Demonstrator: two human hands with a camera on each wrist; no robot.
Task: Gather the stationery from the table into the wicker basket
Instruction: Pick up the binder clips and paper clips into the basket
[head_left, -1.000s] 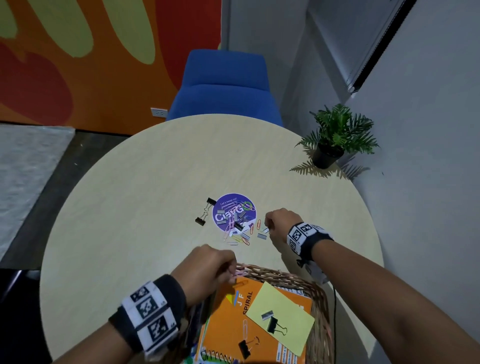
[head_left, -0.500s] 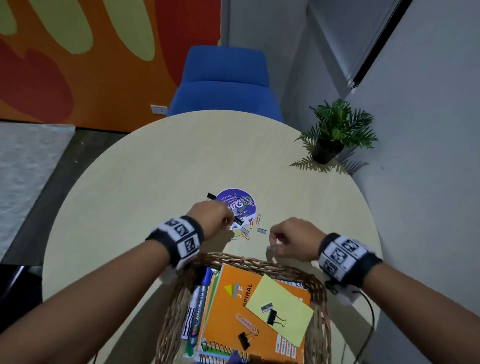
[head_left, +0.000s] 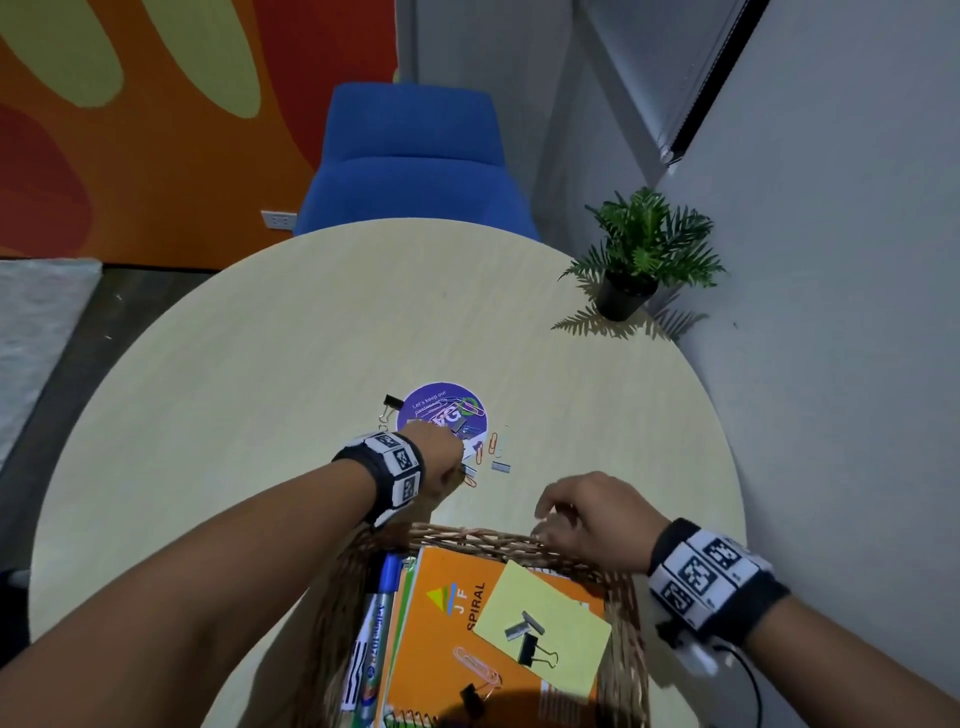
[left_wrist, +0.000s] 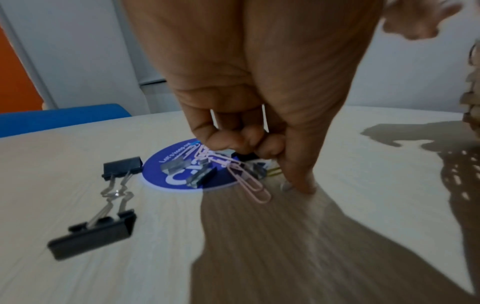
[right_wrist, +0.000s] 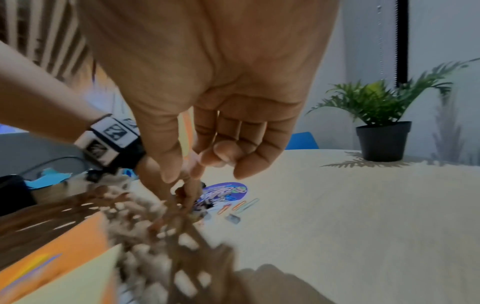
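two black binder clips (left_wrist: 103, 203) with wire handles lie left of a round purple sticker (head_left: 442, 413) strewn with thin paper clips (head_left: 492, 446). the left hand (head_left: 435, 457), moved there from the basket rim, is curled, its thumb pressed to the pale wood-grain round table (head_left: 260, 389); any grasp cannot be told. the right hand (head_left: 592, 512), drawn back, hangs loosely curled and released over the woven wicker basket (head_left: 621, 613).

The wicker basket (head_left: 618, 587) sits at the counter's (head_left: 260, 389) near edge, right in front of me. In it, a sticky note (head_left: 561, 608) lies on a spiral notebook (head_left: 441, 639), markers (head_left: 376, 618) to their left. Beyond the basket, paper clips (head_left: 492, 447) lie around a round sticker (head_left: 441, 402), two binder clips (left_wrist: 103, 232) to its left. A potted plant (head_left: 639, 254) stands far right; a chair (head_left: 410, 161) stands behind the counter.
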